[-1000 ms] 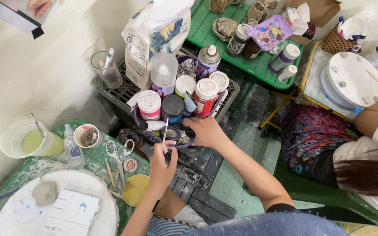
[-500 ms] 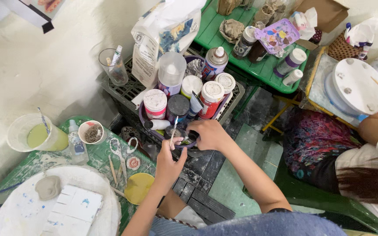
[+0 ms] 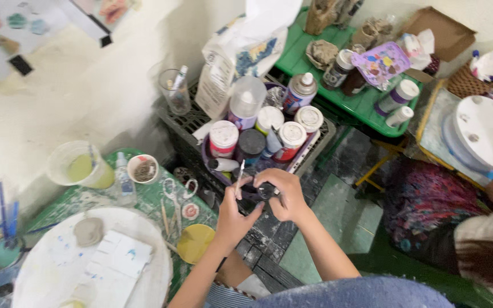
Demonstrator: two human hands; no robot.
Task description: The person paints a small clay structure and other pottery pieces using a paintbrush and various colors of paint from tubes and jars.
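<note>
I see left hand [image 3: 229, 212] pinching a thin brush [image 3: 239, 174] upright, grip clenched | right hand [image 3: 281, 194] clenched round a small dark jar [image 3: 266, 191], over the crate of paint pots [image 3: 269, 137] | risk, I judge: jar slips or brush tip tips it, spilling onto the crate.

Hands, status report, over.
Left hand grips a thin brush, tip up. Right hand closed on a small dark jar. Paint jars crowd just beyond.

small dark jar [image 3: 265, 191] — held in both hands | thin paintbrush [image 3: 239, 174] — upright, left hand
</note>
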